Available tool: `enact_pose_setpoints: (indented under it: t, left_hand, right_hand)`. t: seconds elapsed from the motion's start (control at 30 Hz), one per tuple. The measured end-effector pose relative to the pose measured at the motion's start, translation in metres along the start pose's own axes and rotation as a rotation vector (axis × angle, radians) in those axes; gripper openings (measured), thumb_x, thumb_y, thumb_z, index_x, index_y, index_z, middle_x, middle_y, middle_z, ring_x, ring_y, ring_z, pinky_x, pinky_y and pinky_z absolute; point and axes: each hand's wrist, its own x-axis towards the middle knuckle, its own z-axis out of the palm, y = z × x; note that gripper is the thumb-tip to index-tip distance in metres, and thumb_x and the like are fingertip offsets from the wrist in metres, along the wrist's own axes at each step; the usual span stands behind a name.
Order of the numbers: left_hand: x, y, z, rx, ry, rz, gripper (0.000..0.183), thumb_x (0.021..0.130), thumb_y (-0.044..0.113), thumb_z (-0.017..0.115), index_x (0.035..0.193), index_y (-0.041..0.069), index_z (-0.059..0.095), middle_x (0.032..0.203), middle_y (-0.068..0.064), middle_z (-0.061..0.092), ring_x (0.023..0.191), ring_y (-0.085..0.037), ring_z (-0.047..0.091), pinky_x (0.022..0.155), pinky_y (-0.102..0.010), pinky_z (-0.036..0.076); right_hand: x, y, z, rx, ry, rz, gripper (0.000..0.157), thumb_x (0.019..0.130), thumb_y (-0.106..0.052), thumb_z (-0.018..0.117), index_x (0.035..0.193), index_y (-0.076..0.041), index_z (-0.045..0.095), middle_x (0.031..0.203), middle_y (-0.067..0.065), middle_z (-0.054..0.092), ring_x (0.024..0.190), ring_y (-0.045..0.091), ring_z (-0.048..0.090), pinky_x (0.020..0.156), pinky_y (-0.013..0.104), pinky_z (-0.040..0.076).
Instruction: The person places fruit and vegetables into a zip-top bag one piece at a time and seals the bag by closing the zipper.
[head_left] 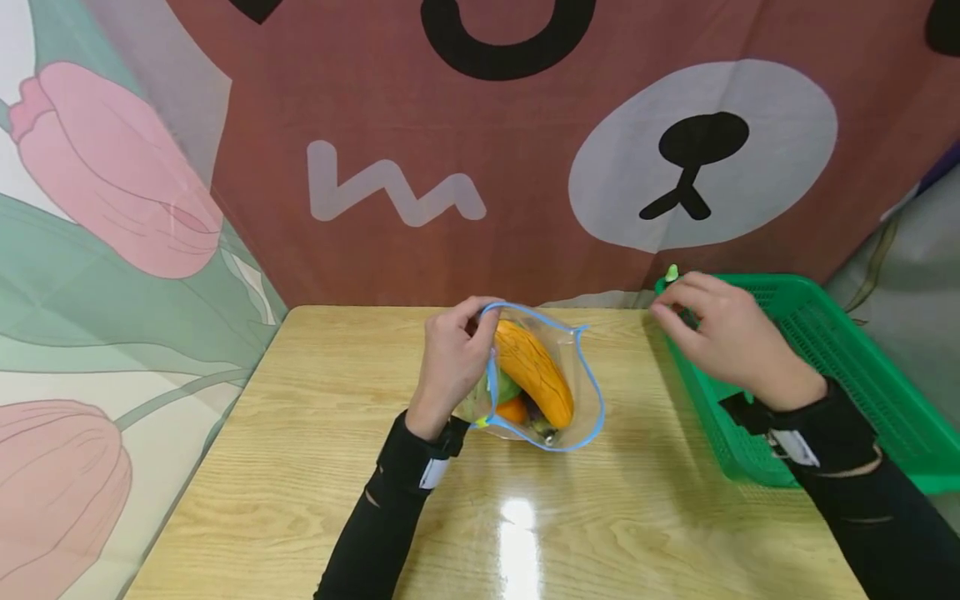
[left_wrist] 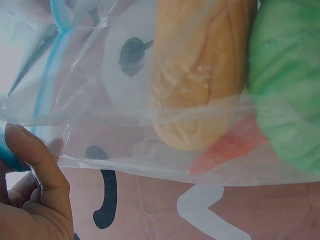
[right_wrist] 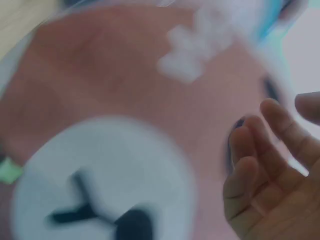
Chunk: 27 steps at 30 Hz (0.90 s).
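Precariously, the left hand (head_left: 455, 358) alone pinches the clear zip bag (head_left: 588, 400) toward the bench's (head_left: 300, 433) far edge; the right hand (head_left: 723, 333), loosely curled, holds nothing. A slackened pinch could spill the squash-like yellow piece (head_left: 534, 371).

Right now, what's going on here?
A person's left hand pinches the edge of an open, blue-rimmed clear plastic bag. Inside are a long, curved yellow-orange vegetable-like item, a rounded green item and others partly hidden. The right hand holds nothing, close to a green plastic mesh basket.
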Motion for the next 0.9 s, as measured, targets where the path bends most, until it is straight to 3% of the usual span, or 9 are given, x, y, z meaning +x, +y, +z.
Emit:
enact_pose_setpoints:
  t: [0.07, 0.13, 0.27, 0.47, 0.67, 0.9]
  left_hand:
    - [-0.001, -0.002, 0.000, -0.003, -0.005, -0.001, 0.018, 0.096, 0.012, 0.055, 0.099, 0.005, 0.071, 0.058, 0.002, 0.054, 0.046, -0.007, 0.048, 0.043, -0.027, 0.039]
    - [-0.002, -0.003, 0.000, -0.004, -0.010, -0.007, 0.018, 0.096, 0.012, 0.055, 0.099, 0.004, 0.071, 0.058, 0.002, 0.054, 0.046, -0.007, 0.049, 0.043, -0.027, 0.038]
    - [-0.003, -0.005, 0.000, 0.002, -0.011, -0.018, 0.017, 0.095, 0.011, 0.055, 0.095, 0.004, 0.070, 0.058, 0.003, 0.054, 0.045, -0.007, 0.049, 0.043, -0.026, 0.038]
    - [-0.003, -0.008, -0.001, 0.019, -0.001, -0.029, 0.016, 0.095, 0.012, 0.056, 0.091, 0.006, 0.071, 0.058, 0.002, 0.053, 0.045, -0.009, 0.045, 0.044, -0.026, 0.036]
    - [-0.003, -0.009, -0.002, 0.029, 0.000, -0.029, 0.019, 0.095, 0.012, 0.055, 0.089, 0.007, 0.072, 0.058, 0.003, 0.052, 0.045, -0.010, 0.042, 0.044, -0.026, 0.035]
    - [-0.002, -0.011, -0.004, 0.035, 0.004, -0.023, 0.019, 0.094, 0.011, 0.054, 0.088, 0.007, 0.072, 0.058, 0.003, 0.051, 0.046, -0.009, 0.041, 0.045, -0.026, 0.034]
  right_hand:
    - [-0.006, 0.032, -0.005, -0.018, -0.116, 0.190, 0.020, 0.094, -0.020, 0.059, 0.096, -0.001, 0.066, 0.095, 0.011, 0.058, 0.082, 0.026, 0.056, 0.067, 0.044, 0.044]
    - [-0.013, 0.066, -0.007, -0.011, -0.261, 0.356, 0.034, 0.098, -0.029, 0.052, 0.108, 0.002, 0.062, 0.103, 0.018, 0.056, 0.089, 0.033, 0.055, 0.070, 0.049, 0.044]
    - [-0.026, 0.125, 0.002, 0.032, -0.490, 0.522, 0.063, 0.098, -0.044, 0.042, 0.128, 0.011, 0.045, 0.118, 0.034, 0.048, 0.102, 0.048, 0.049, 0.075, 0.055, 0.043]
    - [-0.035, 0.171, 0.025, 0.113, -0.668, 0.608, 0.076, 0.098, -0.044, 0.044, 0.136, 0.019, 0.026, 0.127, 0.044, 0.033, 0.112, 0.057, 0.037, 0.084, 0.059, 0.040]
    - [-0.033, 0.194, 0.048, 0.184, -0.716, 0.687, 0.076, 0.098, -0.030, 0.048, 0.138, 0.024, 0.012, 0.131, 0.049, 0.019, 0.117, 0.062, 0.025, 0.088, 0.064, 0.034]
    - [-0.031, 0.205, 0.072, 0.207, -0.754, 0.667, 0.074, 0.098, -0.020, 0.043, 0.136, 0.027, 0.000, 0.131, 0.052, 0.012, 0.120, 0.063, 0.018, 0.094, 0.066, 0.028]
